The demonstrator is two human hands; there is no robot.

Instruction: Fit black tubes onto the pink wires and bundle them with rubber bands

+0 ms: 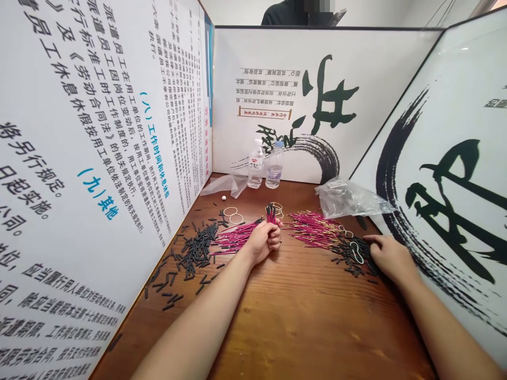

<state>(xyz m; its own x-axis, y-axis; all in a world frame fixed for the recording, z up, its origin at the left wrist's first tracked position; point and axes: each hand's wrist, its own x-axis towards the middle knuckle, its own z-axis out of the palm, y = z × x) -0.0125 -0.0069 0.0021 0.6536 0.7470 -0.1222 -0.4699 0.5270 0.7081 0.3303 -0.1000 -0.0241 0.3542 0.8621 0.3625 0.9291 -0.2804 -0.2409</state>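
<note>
My left hand (266,240) is closed round a bundle of thin pink sticks (271,211) whose black ends point up. My right hand (390,256) is at the right-hand heap of short black tubes (350,253), with its index finger stretched out toward the heap's edge. Its other fingers are partly hidden under the palm. White rubber bands (357,253) lie on that heap. Between my hands is a spread of pink sticks (312,228) with pale ends. Left of my left hand lie more pink sticks (233,238), some black-tipped, beside a larger heap of black tubes (198,248).
Two water bottles (255,163) (274,166) stand at the back against a printed panel (277,53). A clear plastic bag (352,198) lies at the back right. Panels close in the wooden table (317,316) at left and right. A person (289,13) is behind the back panel.
</note>
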